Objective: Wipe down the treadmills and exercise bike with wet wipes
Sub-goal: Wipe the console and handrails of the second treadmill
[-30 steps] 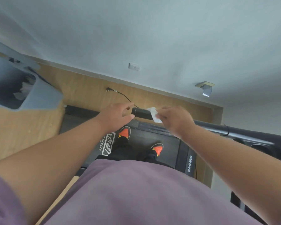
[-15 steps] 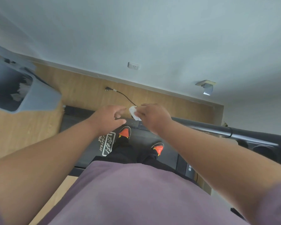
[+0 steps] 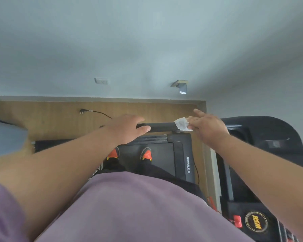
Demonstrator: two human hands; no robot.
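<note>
Head view: looked down over a purple shirt [image 3: 129,206] at both bare forearms reaching forward, from a person who stood on the treadmill.
Wall: pale grey-blue, filled the upper half; it carried a white socket plate [image 3: 101,81] and a small bracket [image 3: 180,85].
Floor: wood-toned planks [image 3: 51,116] ran beneath the wall, with a black plug and cable [image 3: 93,111] lying on them.
Treadmill: black deck and belt [image 3: 157,158] lay under two orange-and-black shoes [image 3: 146,153]; white lettering ran along the right side rail. A second black machine [image 3: 255,133] stood just beside it on the right, with a round gold logo near the bottom edge.
Handlebar: a black, matte bar [image 3: 162,127] crossed between the two hands, above the belt's front end.
Left hand: the left hand [image 3: 128,130] gripped the bar's left end — thumb lay along the near side, fingers curled over the top.
Right hand: the right hand [image 3: 208,128] pressed the wipe onto the bar's right end; the forefinger stuck out straight and the rest were loosely spread, thumb on the wipe's edge.
Wet wipe: the wet wipe [image 3: 181,124] was small, white, thin enough to look faintly grey and crumpled — draped over the bar, touching the right hand's fingertips.
</note>
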